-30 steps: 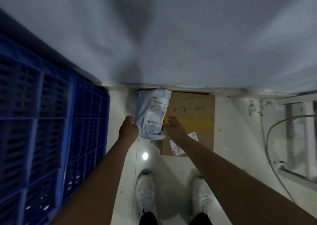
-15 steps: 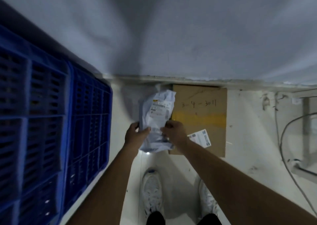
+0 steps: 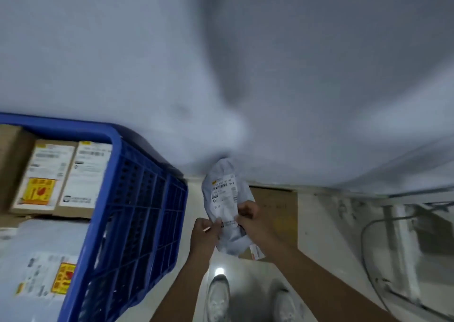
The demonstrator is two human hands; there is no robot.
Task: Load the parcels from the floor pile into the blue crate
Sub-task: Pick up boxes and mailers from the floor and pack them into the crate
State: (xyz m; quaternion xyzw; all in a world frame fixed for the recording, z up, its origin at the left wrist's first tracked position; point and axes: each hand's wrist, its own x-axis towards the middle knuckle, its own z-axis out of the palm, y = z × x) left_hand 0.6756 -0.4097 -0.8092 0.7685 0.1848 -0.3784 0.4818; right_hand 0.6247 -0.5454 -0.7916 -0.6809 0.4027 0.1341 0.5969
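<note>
1. Seen from above, a grey plastic mailer parcel (image 3: 224, 206) is held up off the floor by both hands, in front of the person's body and above the white shoes (image 3: 217, 297).
2. The left hand (image 3: 205, 235) is placed at the parcel's lower left edge; its fingers (image 3: 216, 225) are curled and pinch the plastic there.
3. The right hand (image 3: 248, 221) is placed at the lower right edge, and its fingers (image 3: 245, 210) are curled over the face of the parcel, just below the white shipping label (image 3: 224, 189).
4. The parcel's long axis is seen to run away from the person, from the hands toward the wall (image 3: 270, 75), so most of its length lies beyond the fingers and only a short tail hangs below them.
5. The blue crate (image 3: 137, 198) is placed to the person's left, with its near corner just beside the left hand; the left hand is the nearer of the two to it.
6. Cardboard boxes (image 3: 56, 174) and a pale bagged parcel (image 3: 44, 260) can be seen already lying inside the crate.
7. A flat brown carton (image 3: 277, 213) is seen on the floor beneath and to the right of the held parcel, against the wall.
8. It is judged that the coming move calls for a sideways carry to the left and a lift over the crate rim, since the crate's open top lies left of the parcel.
</note>
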